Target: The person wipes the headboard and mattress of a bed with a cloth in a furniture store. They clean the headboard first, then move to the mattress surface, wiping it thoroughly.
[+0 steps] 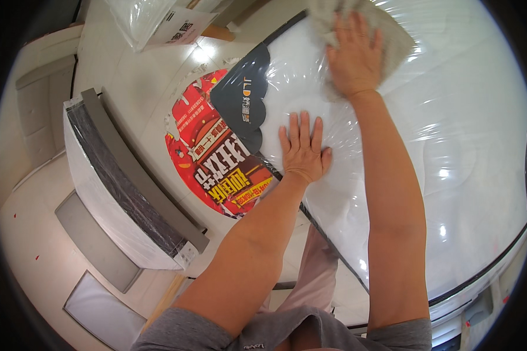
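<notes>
Before me lies a white mattress wrapped in clear, shiny plastic film, with dark piping along its edge. A dark scalloped corner panel bearing printed letters shows under the film. My right hand presses a beige cloth flat against the film near the far edge; the cloth is slightly blurred. Lower and to the left, my left hand rests palm down on the plastic beside the corner panel. Its fingers are spread and it holds nothing.
A red round floor sticker with printed writing lies partly beneath the mattress corner. To the left stands a plastic-wrapped mattress beside a grey board. Grey padded panels are further left. A plastic-wrapped item with a label is at the top.
</notes>
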Tool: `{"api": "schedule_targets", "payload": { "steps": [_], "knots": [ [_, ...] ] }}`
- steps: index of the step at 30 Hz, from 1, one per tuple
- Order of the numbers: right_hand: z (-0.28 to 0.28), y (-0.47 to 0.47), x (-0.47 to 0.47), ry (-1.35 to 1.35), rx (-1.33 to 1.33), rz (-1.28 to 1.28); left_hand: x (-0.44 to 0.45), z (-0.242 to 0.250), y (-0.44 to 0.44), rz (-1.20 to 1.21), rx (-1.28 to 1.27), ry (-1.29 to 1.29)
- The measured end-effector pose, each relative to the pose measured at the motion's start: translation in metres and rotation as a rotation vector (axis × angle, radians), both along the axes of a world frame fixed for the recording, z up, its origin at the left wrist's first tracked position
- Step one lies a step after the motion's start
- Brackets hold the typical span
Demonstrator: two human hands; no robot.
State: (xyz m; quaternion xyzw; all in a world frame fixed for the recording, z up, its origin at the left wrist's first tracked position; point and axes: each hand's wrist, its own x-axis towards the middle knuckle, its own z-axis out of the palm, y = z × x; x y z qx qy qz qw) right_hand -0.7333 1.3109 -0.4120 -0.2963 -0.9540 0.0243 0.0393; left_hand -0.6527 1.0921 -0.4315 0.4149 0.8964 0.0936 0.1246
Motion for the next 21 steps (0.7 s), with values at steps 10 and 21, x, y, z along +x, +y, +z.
{"api": "schedule_targets", "payload": {
  "steps": [10, 21],
  "knots": [
    [0.014, -0.098, 0.001, 0.043, -0.302, 0.532, 0.0, -0.012, -0.006, -0.018, -0.054, 0.056],
    [0.004, -0.003, 0.107, 0.122, -0.188, 0.186, -0.002, -0.01, -0.003, -0.018, 0.095, 0.083]
  ]
}}
